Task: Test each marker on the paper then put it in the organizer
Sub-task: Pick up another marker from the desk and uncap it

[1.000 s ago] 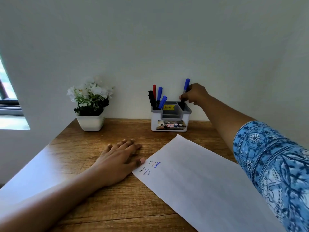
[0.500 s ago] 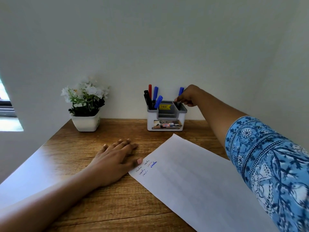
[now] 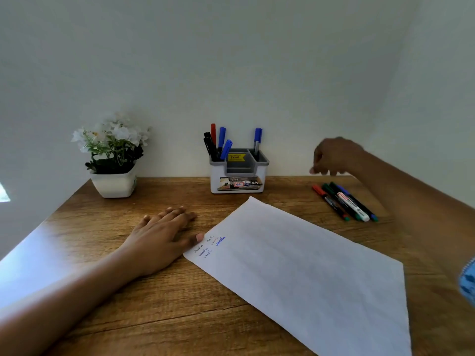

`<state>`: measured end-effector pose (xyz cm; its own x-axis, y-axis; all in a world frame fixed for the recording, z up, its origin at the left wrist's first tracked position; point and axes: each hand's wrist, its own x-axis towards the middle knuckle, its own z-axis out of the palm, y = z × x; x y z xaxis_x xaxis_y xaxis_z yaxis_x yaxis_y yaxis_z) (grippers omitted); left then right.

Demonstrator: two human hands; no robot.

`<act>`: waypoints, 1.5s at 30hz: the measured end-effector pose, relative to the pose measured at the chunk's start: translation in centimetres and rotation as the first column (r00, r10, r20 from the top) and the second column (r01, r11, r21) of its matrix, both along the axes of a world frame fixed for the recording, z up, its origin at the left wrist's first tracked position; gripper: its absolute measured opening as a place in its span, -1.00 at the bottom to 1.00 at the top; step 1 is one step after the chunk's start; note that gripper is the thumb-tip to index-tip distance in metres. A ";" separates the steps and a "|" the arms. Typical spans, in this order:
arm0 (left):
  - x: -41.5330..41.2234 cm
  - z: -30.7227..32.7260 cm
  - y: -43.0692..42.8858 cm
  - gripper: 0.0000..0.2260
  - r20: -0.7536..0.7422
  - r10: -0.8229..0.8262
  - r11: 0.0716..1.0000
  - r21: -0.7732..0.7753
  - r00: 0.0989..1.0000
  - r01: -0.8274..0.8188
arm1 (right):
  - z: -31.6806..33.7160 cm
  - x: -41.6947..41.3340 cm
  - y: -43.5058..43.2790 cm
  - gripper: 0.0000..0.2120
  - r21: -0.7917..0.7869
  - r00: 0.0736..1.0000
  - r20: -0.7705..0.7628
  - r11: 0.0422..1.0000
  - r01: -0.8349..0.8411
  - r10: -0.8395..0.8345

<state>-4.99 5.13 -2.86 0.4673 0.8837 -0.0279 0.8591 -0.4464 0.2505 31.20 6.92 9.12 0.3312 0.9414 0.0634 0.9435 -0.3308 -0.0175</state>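
At a wooden bench [image 3: 154,317] set against a pale wall, we look down on a marker test half done. The left hand [image 3: 164,235] lies flat on the wood, its grip fully spread and holding nothing, with the thumb tip touching the near-left corner of the sheet of paper [image 3: 308,265]. A few short handwritten trial words [image 3: 209,245] in dark, reddish and blue ink sit just beside that thumb.

The grey-and-white organizer [image 3: 237,176] stands upright at the back of the bench, near the paper's far corner. We count a cluster of markers [image 3: 216,145] in its left compartment: black ones, a red one and two blue. A single blue-capped marker [image 3: 257,140] stands in the rear right compartment. A yellow price sticker [image 3: 236,157] shows in the middle section.

The right hand [image 3: 334,156] hangs in the air, blurred, well right of the organizer and above four loose markers [image 3: 345,202] lying side by side on the wood. Its fingers droop loosely curled and we see nothing in its grip. A blue patterned sleeve [image 3: 469,281] enters at the right edge. A white-flowered potted plant [image 3: 114,181] sits at the back left.
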 end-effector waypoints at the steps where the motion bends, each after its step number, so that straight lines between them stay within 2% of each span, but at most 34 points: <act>1: 0.0 0.0 0.0 0.13 -0.003 0.001 1.000 -0.001 1.000 -0.001 | -1.2 0.3 -0.4 -0.76 -0.029 0.998 0.052 0.999 0.034 -0.033; 4: 0.1 0.2 -0.2 0.03 -0.005 -0.001 1.000 -0.021 1.000 0.001 | -4.3 1.1 -1.1 -0.67 -0.053 0.983 0.167 0.995 0.089 -0.079; 7: 0.3 0.4 -0.5 -0.31 -0.012 0.016 1.000 -0.015 1.000 -0.017 | -6.2 1.1 -1.2 -0.64 -0.095 0.975 0.205 0.989 0.111 -0.089; 9: 0.4 0.5 -0.6 -0.41 -0.016 0.015 1.000 -0.006 1.000 -0.015 | -7.2 1.2 -1.0 -0.69 -0.087 0.969 0.223 0.988 0.124 -0.102; 13: 0.4 0.5 -0.5 -0.42 -0.024 0.017 1.000 -0.012 1.000 -0.017 | -8.1 1.5 -1.1 -0.79 0.026 0.959 0.243 0.989 0.143 -0.145; 16: 0.4 0.5 -0.5 -0.38 -0.010 0.013 1.000 -0.012 1.000 -0.013 | -8.1 2.3 -1.3 -0.78 0.077 0.952 0.235 0.980 0.183 -0.196; 20: 0.3 0.7 -0.7 -0.13 -0.009 0.009 1.000 -0.022 1.000 -0.009 | -7.7 2.8 -1.3 -0.72 0.054 0.954 0.200 0.975 0.215 -0.222; 24: 0.3 0.5 -0.6 -0.38 -0.014 0.022 1.000 -0.004 1.000 -0.022 | -7.9 2.5 -0.9 -0.76 0.076 0.937 0.307 0.985 0.153 -0.169; 28: 0.4 0.4 -0.6 -0.42 -0.012 0.021 1.000 0.000 1.000 -0.021 | -8.4 1.8 -0.8 -0.77 0.041 0.860 0.501 0.995 0.088 -0.097; 31: 0.2 0.3 -0.5 -0.36 0.008 0.019 1.000 -0.018 1.000 -0.019 | -7.3 0.0 -1.3 -0.80 0.077 0.884 0.462 0.996 0.033 -0.065; 33: 0.0 0.3 -0.5 -0.28 0.076 0.011 1.000 -0.011 0.997 -0.010 | -6.2 -2.5 -2.3 -0.80 0.154 0.934 0.354 0.982 -0.112 0.051; 35: -0.2 0.5 -0.8 -0.34 0.218 -0.012 1.000 0.026 0.976 0.006 | -5.4 -6.1 -4.2 -0.84 0.227 0.942 0.191 0.921 -0.317 0.277; 37: -0.3 0.6 -1.3 -0.43 0.348 -0.107 0.990 0.122 0.931 0.068 | -4.9 -9.9 -6.6 -0.86 0.288 0.865 0.117 0.817 -0.499 0.488; 40: -0.1 0.8 -2.5 -0.50 0.387 -0.251 0.952 0.262 0.887 0.155 | -5.4 -13.9 -8.3 -0.82 0.304 0.694 0.291 0.624 -0.720 0.659; 43: 0.2 1.4 -3.5 -0.76 0.540 -0.207 0.961 0.267 0.816 0.068 | -5.7 -15.3 -8.6 -0.74 0.299 0.586 0.463 0.505 -0.809 0.665; 45: 0.4 1.7 -3.8 -0.73 0.636 -0.190 0.973 0.224 0.748 0.057 | -5.9 -15.3 -8.5 -0.66 0.319 0.548 0.522 0.446 -0.836 0.653</act>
